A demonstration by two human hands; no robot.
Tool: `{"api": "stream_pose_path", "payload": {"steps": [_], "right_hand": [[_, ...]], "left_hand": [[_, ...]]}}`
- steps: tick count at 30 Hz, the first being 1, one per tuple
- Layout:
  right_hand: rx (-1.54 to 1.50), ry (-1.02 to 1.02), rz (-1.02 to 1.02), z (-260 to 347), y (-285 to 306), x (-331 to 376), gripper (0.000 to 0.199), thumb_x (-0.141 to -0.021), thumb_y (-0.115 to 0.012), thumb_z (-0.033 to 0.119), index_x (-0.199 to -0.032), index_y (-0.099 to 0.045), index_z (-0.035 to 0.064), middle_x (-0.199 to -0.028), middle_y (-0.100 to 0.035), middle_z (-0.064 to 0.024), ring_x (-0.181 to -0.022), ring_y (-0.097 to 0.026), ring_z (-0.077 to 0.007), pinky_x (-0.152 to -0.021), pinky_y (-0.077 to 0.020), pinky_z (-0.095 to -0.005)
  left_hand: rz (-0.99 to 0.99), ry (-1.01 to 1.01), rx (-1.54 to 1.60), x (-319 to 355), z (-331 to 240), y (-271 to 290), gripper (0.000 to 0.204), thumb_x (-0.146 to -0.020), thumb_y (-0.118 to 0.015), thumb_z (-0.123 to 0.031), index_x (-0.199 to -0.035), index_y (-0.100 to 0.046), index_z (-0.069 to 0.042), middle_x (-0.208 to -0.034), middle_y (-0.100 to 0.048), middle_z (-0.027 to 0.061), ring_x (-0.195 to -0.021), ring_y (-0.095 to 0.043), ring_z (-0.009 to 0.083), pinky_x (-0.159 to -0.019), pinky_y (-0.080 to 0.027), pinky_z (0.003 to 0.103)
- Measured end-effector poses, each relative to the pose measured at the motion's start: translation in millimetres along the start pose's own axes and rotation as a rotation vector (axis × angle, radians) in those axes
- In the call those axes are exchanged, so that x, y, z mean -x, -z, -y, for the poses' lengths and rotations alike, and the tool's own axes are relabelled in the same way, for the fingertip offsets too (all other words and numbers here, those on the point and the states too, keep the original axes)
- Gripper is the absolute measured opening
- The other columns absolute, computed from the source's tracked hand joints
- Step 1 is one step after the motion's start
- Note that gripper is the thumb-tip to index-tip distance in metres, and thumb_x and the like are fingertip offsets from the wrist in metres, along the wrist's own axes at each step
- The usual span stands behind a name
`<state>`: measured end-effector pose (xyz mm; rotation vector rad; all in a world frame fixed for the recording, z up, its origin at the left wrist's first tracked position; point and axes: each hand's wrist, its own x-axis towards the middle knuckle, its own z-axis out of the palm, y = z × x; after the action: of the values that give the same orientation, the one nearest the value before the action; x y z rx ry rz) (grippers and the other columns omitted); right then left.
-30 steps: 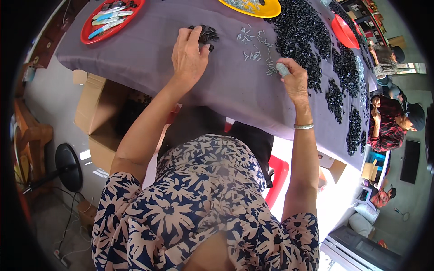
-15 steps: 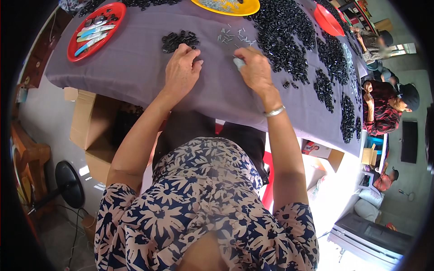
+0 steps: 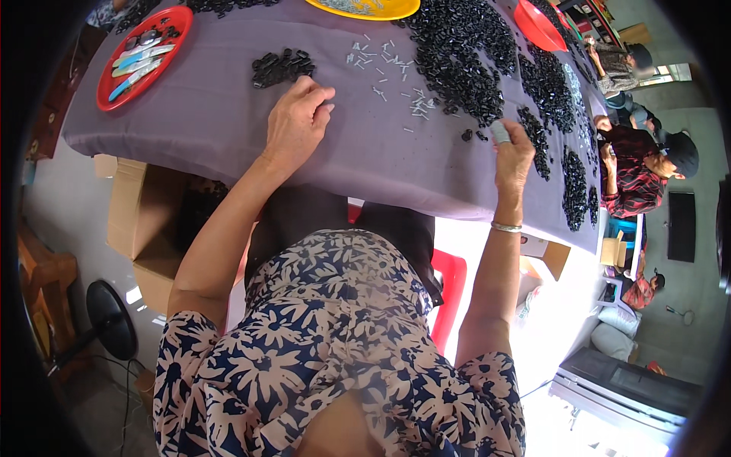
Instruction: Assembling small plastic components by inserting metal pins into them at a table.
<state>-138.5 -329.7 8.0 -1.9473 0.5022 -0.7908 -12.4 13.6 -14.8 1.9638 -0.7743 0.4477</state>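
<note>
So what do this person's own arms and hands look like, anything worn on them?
Both forearms are bare. Short sleeves of a dark blue garment with a pale flower print end above the elbows. The right wrist carries a thin silvery bangle. The left hand and right hand show no gloves; any rings are too small to tell.

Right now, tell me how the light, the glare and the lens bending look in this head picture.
Head view: fisheye bending curves the purple-covered table edge and leaves dark corners; daylight blows out the floor at the lower right, beside the right hand and forearm; the left hand and the small black parts on the cloth are evenly lit and fairly sharp; the people at the far right look small and squeezed.
</note>
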Motion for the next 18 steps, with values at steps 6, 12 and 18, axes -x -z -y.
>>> {"api": "stream_pose_path", "payload": {"steps": [6,12,18], "right_hand": [[0.399,0.116,0.275,12.5,-21.9,-3.1,0.018,-0.082,-0.070,0.005,-0.099,-0.071,0.0076,-0.085,-0.069,-0.0038,-0.072,-0.061,-0.0108,-0.068,-0.0487,-0.0259],[0.534,0.448,0.407,27.5,-71.4,-27.0,0.017,-0.080,-0.069,0.004,-0.097,-0.070,0.0071,-0.085,-0.064,-0.0084,-0.074,-0.064,-0.0238,-0.069,-0.0502,-0.0329],[0.888,0.589,0.489,32.5,-79.6,-48.9,0.018,-0.075,-0.070,0.006,-0.092,-0.070,0.0079,-0.085,-0.067,-0.0104,-0.079,-0.067,-0.0279,-0.070,-0.0513,-0.0369]], "left_hand": [[0.141,0.116,0.075,1.2,-2.1,1.7,0.009,-0.081,-0.066,-0.004,-0.089,-0.068,-0.004,-0.085,-0.062,0.0055,-0.073,-0.063,0.0248,-0.065,-0.048,0.036],[0.165,0.100,0.109,1.1,-1.4,2.4,0.012,-0.084,-0.066,-0.002,-0.095,-0.067,-0.002,-0.085,-0.059,0.0049,-0.070,-0.058,0.0181,-0.064,-0.046,0.029],[0.165,0.090,0.122,1.3,0.3,3.5,0.011,-0.084,-0.066,-0.003,-0.095,-0.067,-0.002,-0.085,-0.059,0.0062,-0.071,-0.060,0.0201,-0.065,-0.046,0.030]]}}
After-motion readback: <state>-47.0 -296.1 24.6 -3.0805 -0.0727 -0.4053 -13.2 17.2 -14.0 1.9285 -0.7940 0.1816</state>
